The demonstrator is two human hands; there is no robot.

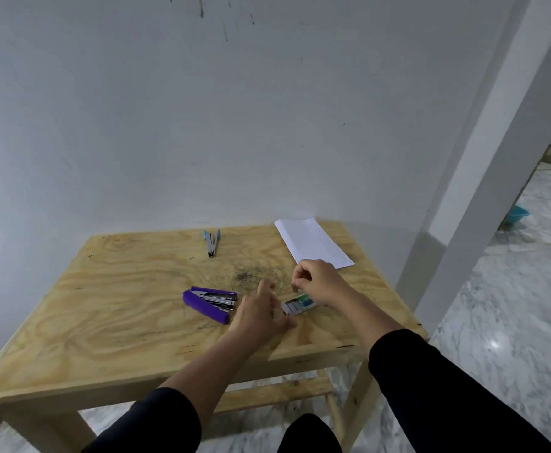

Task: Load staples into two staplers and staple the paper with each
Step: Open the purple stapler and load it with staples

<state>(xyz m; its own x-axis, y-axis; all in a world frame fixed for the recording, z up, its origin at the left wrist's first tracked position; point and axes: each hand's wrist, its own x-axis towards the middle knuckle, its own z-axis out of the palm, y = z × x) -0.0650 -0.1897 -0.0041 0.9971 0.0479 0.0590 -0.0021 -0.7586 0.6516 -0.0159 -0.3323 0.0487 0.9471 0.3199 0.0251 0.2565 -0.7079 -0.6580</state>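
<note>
Fingers (pixel 295 282) above one staple box (pixel 297 305)

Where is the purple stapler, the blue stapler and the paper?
purple stapler (pixel 206 307): head view, on its purple top arm, swung open.
blue stapler (pixel 211 244): head view, on its metal middle.
paper (pixel 313 241): head view, on the middle of the white sheet.

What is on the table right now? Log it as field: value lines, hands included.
table: plywood top
purple stapler: hinged open, left of the hands
blue stapler: far side, open
paper: far right corner
staple box: open, between the hands
left hand: steadying the box
right hand: fingers pinched above the box; contents unclear
</note>
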